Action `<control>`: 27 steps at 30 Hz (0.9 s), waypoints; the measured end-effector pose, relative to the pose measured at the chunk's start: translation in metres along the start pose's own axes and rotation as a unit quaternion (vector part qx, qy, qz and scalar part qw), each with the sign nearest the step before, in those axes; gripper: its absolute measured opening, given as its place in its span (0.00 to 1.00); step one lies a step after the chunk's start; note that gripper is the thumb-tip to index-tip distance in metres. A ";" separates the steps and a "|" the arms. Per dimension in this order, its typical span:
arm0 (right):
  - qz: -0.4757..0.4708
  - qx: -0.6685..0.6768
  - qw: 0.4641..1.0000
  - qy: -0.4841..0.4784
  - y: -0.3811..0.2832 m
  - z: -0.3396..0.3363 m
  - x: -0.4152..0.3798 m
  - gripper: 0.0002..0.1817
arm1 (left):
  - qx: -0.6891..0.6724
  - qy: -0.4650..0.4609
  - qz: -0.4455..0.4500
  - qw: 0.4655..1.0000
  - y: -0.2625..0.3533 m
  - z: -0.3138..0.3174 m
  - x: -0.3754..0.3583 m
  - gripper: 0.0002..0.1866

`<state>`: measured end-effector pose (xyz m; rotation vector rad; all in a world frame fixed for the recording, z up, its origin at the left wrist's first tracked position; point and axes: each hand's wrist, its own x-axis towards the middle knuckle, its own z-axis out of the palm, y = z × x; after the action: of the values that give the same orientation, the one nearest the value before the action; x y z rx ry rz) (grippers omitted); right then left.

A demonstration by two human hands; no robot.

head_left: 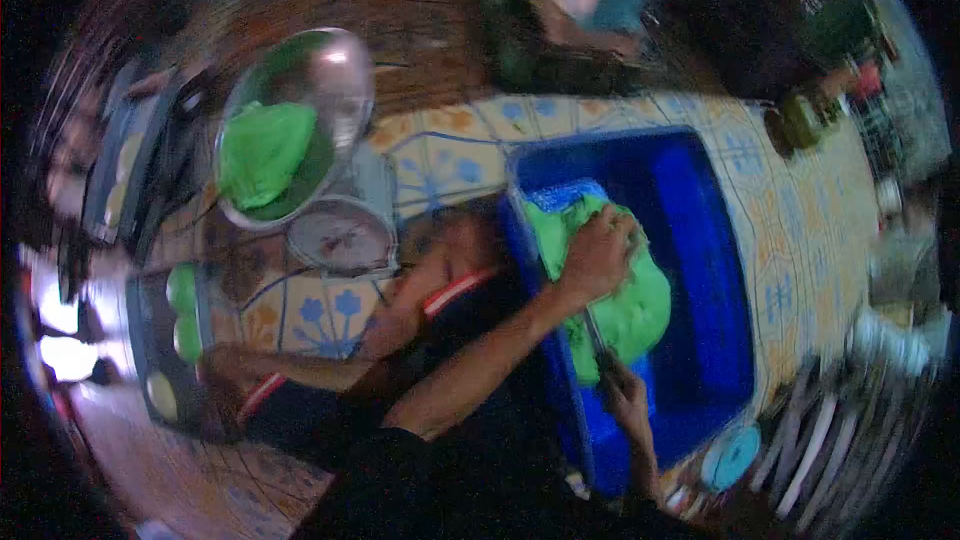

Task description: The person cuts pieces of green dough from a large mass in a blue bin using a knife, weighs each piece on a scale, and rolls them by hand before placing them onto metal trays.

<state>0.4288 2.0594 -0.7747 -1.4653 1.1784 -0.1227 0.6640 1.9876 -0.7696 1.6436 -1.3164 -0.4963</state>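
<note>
A large mass of green dough (640, 305) lies in a blue plastic tub (705, 240). My left hand (598, 255) rests on the upper part of the dough, with its fingers curled into it. Lower down, my right hand (628, 400) is closed around the handle of a knife-like tool. The narrow metal blade (595, 330) of this tool points up toward my left wrist and lies against the dough. Its tip is hidden by the dough and my wrist.
Left of the tub, a metal bowl (345, 90) with green dough sits on a scale (342, 238). A co-worker's hand (225, 372) is beside a dark tray (150, 315) of dough balls. A turquoise lid (730, 458) lies near the tub's lower right corner. Tiled surface surrounds the tub.
</note>
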 end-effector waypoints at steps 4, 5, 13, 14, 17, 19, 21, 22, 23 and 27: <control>-0.291 -0.370 0.855 0.218 0.003 -0.023 0.041 0.20 | 0.030 0.139 0.129 0.981 0.066 -0.172 -0.035 0.26; -0.299 -0.373 0.841 0.252 -0.003 -0.026 0.054 0.18 | 0.118 0.189 0.120 0.968 0.061 -0.211 -0.047 0.25; -0.498 -0.162 0.852 -0.003 -0.231 0.099 0.077 0.13 | 0.499 0.230 -0.129 0.825 -0.037 -0.354 -0.151 0.23; -0.537 -0.187 0.823 -0.023 -0.251 0.122 0.076 0.13 | 0.486 0.260 -0.135 0.824 -0.020 -0.350 -0.166 0.19; -0.612 -0.232 0.733 -0.186 -0.306 0.192 0.075 0.17 | 0.393 0.487 -0.094 0.774 -0.043 -0.345 -0.197 0.23; -0.714 -0.356 0.574 -0.186 -0.327 0.255 0.111 0.23 | -0.057 0.554 -0.130 0.821 -0.070 -0.340 -0.186 0.25; -0.735 -0.421 0.499 -0.184 -0.354 0.307 0.120 0.26 | -0.185 0.517 -0.182 0.816 -0.105 -0.333 -0.162 0.29; -0.715 -0.460 0.495 -0.181 -0.359 0.323 0.121 0.26 | -0.084 0.484 -0.233 0.839 -0.115 -0.332 -0.150 0.31; -0.693 -0.497 0.491 -0.175 -0.365 0.336 0.121 0.26 | -0.105 0.511 -0.249 0.816 -0.110 -0.332 -0.140 0.30; -0.671 -0.504 0.528 -0.129 -0.367 0.371 0.152 0.20 | -0.172 0.619 -0.198 0.741 -0.112 -0.330 -0.116 0.27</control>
<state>0.9580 2.1332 -0.6768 -3.0187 -0.6328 -0.2684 0.9400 2.2278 -0.7343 1.4130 0.1321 0.1731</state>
